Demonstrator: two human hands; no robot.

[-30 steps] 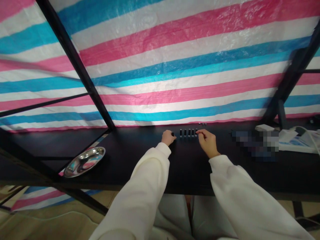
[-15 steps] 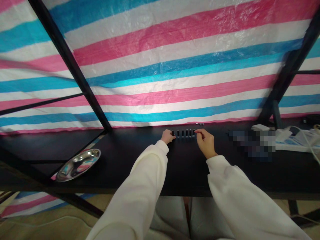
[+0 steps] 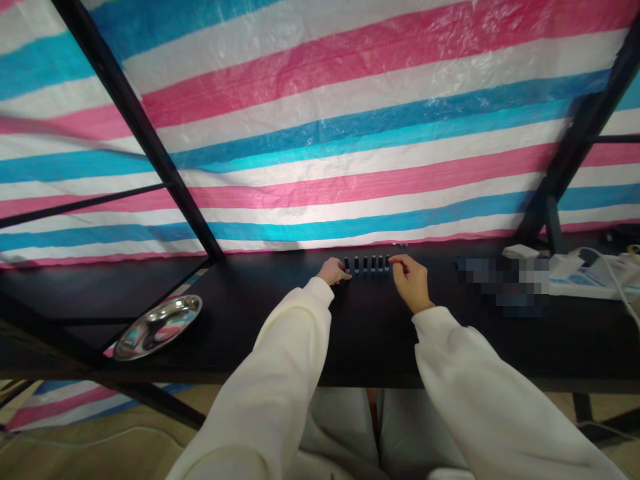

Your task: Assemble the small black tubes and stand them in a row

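Cylinders (image 3: 373,263), six, small, black-and-silver, line a flat black tabletop (image 3: 373,333) between left hand (image 3: 333,272) and curled right hand (image 3: 411,279), one at each end; whether either pinches, I cannot tell.

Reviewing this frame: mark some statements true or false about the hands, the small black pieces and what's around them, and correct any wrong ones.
1. Six small black pieces form a row on the table. True.
2. The left hand is over the tray. False: it is at the left end of the row; the tray is farther left.
3. The right hand is at the right end of the row. True.
4. The power strip lies between the hands. False: it lies to the right of both hands.
5. Both sleeves are black. False: both are whitish.
6. The sheet behind the table is striped. True.
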